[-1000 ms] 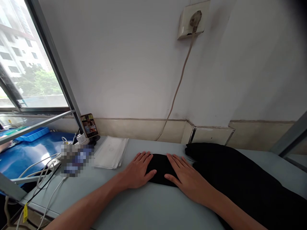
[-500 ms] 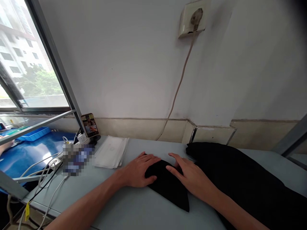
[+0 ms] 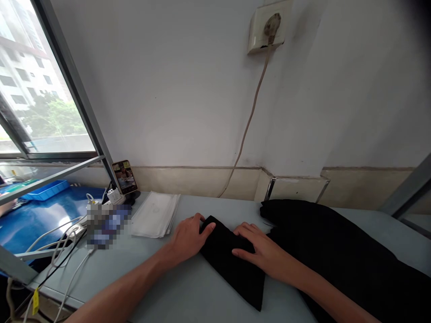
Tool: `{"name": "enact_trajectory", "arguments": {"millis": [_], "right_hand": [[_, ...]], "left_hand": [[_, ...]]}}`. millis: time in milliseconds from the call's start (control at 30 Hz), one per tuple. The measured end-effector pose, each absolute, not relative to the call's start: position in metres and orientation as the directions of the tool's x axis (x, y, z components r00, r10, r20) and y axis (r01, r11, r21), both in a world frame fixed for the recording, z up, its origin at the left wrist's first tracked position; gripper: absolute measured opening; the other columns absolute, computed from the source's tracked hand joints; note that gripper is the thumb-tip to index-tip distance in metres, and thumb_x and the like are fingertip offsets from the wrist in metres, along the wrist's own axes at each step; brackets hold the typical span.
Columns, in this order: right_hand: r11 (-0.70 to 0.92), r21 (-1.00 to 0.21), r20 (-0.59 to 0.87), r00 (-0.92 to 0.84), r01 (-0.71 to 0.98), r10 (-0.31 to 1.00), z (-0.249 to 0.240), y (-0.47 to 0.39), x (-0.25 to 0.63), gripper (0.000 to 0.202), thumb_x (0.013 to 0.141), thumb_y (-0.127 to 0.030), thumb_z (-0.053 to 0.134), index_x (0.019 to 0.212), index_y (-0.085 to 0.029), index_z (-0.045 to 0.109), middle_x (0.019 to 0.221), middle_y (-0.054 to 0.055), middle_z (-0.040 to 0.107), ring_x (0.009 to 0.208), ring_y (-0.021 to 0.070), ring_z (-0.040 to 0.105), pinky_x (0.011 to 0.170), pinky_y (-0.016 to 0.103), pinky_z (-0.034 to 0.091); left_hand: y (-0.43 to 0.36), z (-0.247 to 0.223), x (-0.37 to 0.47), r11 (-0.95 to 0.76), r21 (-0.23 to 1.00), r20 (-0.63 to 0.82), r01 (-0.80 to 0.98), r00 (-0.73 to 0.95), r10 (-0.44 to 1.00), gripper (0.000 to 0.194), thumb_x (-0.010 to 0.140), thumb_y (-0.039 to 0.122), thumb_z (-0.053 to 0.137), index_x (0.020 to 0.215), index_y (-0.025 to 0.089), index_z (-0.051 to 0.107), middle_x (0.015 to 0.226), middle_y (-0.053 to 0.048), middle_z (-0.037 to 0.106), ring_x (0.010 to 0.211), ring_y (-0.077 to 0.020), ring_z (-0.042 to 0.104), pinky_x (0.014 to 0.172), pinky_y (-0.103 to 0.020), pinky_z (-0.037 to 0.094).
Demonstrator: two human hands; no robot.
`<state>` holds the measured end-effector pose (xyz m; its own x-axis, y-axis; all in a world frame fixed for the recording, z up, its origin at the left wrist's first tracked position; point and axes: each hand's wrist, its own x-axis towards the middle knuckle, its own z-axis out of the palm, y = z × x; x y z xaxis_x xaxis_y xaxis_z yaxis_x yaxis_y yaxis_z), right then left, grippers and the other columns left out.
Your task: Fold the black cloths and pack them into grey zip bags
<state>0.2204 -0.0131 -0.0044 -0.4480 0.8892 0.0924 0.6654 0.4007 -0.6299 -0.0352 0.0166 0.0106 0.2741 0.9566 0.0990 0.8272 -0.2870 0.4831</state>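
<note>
A small folded piece of black cloth (image 3: 232, 260) lies flat on the grey tabletop between my hands. My left hand (image 3: 189, 235) is closed on its upper left edge, thumb on top and the other fingers curled at the far side. My right hand (image 3: 261, 251) rests on the upper right part of the cloth, thumb apart from the fingers and the hand open. Its fingertips reach the far edge. To the right lies a large pile of black fabric (image 3: 330, 251), partly behind my right forearm.
A stack of clear plastic bags (image 3: 156, 214) lies to the left. Beyond it are a propped phone (image 3: 125, 177), a power strip with chargers (image 3: 116, 196), white cables (image 3: 69, 278) and a blurred-out item (image 3: 109, 226). A metal frame (image 3: 407, 193) rises at right; a wall stands behind.
My left hand has gone from lying flat on the cloth to pinching its upper left edge. The folded cloth now shows more of its surface, and its lower tip sits slightly nearer.
</note>
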Motion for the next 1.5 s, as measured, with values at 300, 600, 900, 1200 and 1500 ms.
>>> {"name": "enact_trajectory", "arguments": {"millis": [300, 600, 900, 1200, 1500], "right_hand": [[0.404, -0.709, 0.073, -0.510, 0.578, 0.857, -0.003, -0.016, 0.219, 0.027, 0.099, -0.049, 0.061, 0.119, -0.030, 0.061, 0.116, 0.004, 0.066, 0.107, 0.0254, 0.060, 0.091, 0.036, 0.051], [0.390, -0.674, 0.059, -0.480, 0.627, 0.875, -0.005, -0.016, 0.219, 0.029, 0.100, -0.048, 0.060, 0.119, -0.026, 0.062, 0.112, 0.006, 0.065, 0.100, 0.0259, 0.062, 0.089, 0.038, 0.052], [0.444, -0.650, 0.111, -0.501, 0.617, 0.858, -0.005, -0.017, 0.218, 0.023, 0.103, -0.047, 0.053, 0.096, -0.026, 0.060, 0.103, 0.006, 0.062, 0.101, 0.0277, 0.059, 0.091, 0.042, 0.052], [0.417, -0.690, 0.126, -0.470, 0.591, 0.874, 0.007, -0.022, 0.214, 0.019, 0.105, -0.044, 0.048, 0.100, -0.027, 0.054, 0.104, 0.003, 0.058, 0.092, 0.0223, 0.061, 0.087, 0.038, 0.054], [0.327, -0.804, 0.098, -0.432, 0.496, 0.896, 0.012, -0.030, 0.216, 0.053, 0.102, -0.056, 0.053, 0.149, -0.036, 0.038, 0.147, 0.009, 0.054, 0.130, 0.0284, 0.058, 0.111, 0.046, 0.047]], "left_hand": [[0.017, 0.012, -0.035, -0.378, 0.603, 0.113, 0.702, 0.394, 0.912, 0.045, 0.100, 0.060, 0.047, 0.099, 0.020, 0.067, 0.105, -0.009, 0.069, 0.095, -0.0263, 0.065, 0.085, -0.037, 0.046], [0.011, 0.019, -0.033, -0.332, 0.802, 0.058, 0.497, 0.488, 0.871, 0.038, 0.096, 0.058, 0.056, 0.091, 0.020, 0.057, 0.085, 0.000, 0.062, 0.078, -0.0177, 0.055, 0.066, -0.027, 0.041], [0.013, 0.022, -0.033, -0.276, 0.878, 0.026, 0.392, 0.537, 0.843, 0.045, 0.100, 0.063, 0.047, 0.084, 0.021, 0.048, 0.078, 0.003, 0.046, 0.069, -0.0134, 0.042, 0.061, -0.026, 0.035], [0.006, 0.032, -0.035, -0.400, 0.719, 0.093, 0.568, 0.492, 0.866, 0.034, 0.102, 0.055, 0.048, 0.093, 0.023, 0.054, 0.075, 0.003, 0.055, 0.067, -0.0157, 0.047, 0.062, -0.028, 0.033], [0.001, 0.028, -0.030, -0.353, 0.842, 0.073, 0.408, 0.563, 0.823, 0.040, 0.100, 0.057, 0.055, 0.098, 0.019, 0.066, 0.087, -0.001, 0.064, 0.077, -0.0165, 0.055, 0.066, -0.026, 0.040]]}}
